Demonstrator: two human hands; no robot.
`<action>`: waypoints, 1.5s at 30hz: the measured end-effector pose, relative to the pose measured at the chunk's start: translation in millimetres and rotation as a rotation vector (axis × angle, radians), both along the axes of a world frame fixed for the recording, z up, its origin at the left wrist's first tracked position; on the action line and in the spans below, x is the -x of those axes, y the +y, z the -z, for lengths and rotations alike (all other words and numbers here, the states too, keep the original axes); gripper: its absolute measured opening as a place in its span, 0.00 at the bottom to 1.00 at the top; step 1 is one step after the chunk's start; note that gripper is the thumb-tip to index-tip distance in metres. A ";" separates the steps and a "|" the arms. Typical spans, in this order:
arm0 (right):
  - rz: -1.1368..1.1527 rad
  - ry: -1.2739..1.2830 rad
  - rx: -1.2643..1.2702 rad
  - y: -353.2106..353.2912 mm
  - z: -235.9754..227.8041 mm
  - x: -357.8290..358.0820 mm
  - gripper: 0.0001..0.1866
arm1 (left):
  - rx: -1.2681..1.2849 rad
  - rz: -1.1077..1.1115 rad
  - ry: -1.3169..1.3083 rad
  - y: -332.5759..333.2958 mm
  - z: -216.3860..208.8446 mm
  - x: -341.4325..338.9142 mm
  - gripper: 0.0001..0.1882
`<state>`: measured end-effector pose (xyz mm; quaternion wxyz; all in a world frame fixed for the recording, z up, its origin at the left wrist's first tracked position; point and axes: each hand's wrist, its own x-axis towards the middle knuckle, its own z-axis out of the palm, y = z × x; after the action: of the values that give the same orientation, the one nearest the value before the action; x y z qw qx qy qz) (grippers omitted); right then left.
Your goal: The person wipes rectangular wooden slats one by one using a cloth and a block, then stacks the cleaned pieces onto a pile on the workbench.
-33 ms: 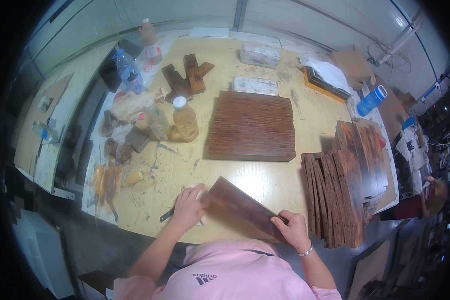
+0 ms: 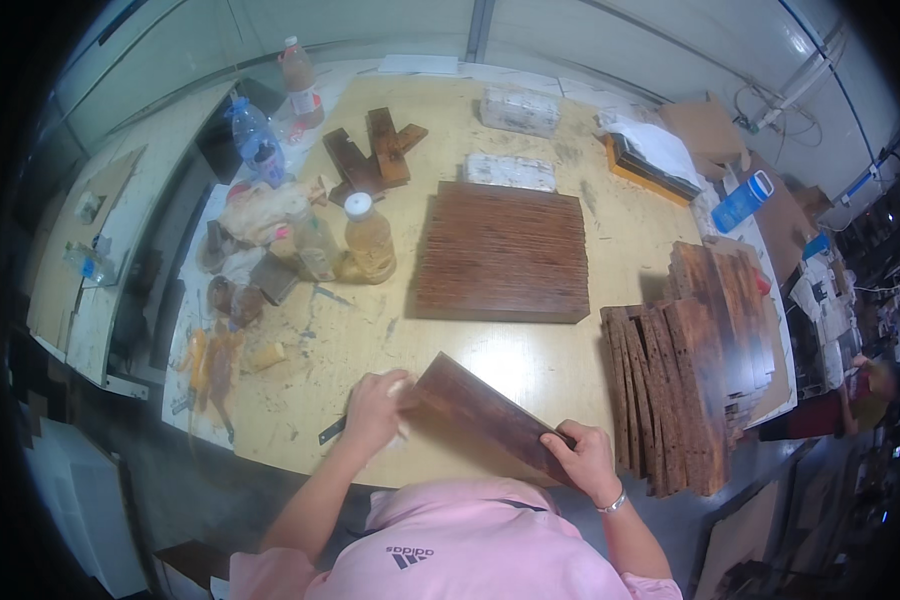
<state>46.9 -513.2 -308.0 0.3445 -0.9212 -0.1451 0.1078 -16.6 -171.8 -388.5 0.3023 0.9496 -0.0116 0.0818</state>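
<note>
A dark brown wooden board (image 2: 480, 405) is held at a slant over the near edge of the table. My right hand (image 2: 582, 462) grips its lower right end, thumb on the face. At the board's other end is my left hand (image 2: 378, 412), its fingers closed on a white cloth (image 2: 401, 388), of which only small parts show. By the left wrist lies a thin dark flat tool (image 2: 332, 431), partly hidden. Beyond the board sits a neat stack of brown wooden boards (image 2: 503, 252). Rough-edged dark boards (image 2: 670, 395) lean together on the right.
At left stand a white-capped bottle of yellowish liquid (image 2: 370, 240), crumpled rags (image 2: 260, 212) and larger plastic bottles (image 2: 257, 140). Loose wood pieces (image 2: 385, 150) lie behind. White wrapped blocks (image 2: 520, 110), a blue bottle (image 2: 742, 202) and a cardboard box (image 2: 705, 132) are farther back. Another person (image 2: 850, 405) is at far right.
My left hand has shifted very slightly at the board's left end. The board and my right hand look the same.
</note>
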 end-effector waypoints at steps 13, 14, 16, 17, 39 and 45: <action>-0.054 -0.046 0.067 2.6 -11.8 16.0 0.19 | 0.962 -0.405 0.086 -24.4 -65.7 -73.8 0.09; -0.034 -0.035 0.068 1.4 -11.9 16.3 0.19 | 0.993 -0.437 0.039 -14.8 -63.3 -77.0 0.09; 0.002 -0.011 0.058 1.2 -12.3 16.8 0.19 | 1.044 -0.506 -0.058 10.3 -62.3 -78.5 0.10; 0.025 0.003 0.041 2.1 -11.2 16.2 0.18 | 1.038 -0.477 -0.140 13.3 -64.9 -78.2 0.11; 0.229 0.191 -0.565 72.1 20.1 -37.0 0.10 | 0.398 -0.010 -0.443 -58.6 -111.7 -83.2 0.19; 0.191 0.247 -0.487 66.5 30.2 -29.4 0.13 | 0.138 0.341 -0.562 -83.7 -78.5 -83.3 0.17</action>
<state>76.3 -446.7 -338.2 0.5794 -0.8006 -0.0360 0.1480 66.7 -255.4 -310.1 0.3602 0.8517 -0.2474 0.2892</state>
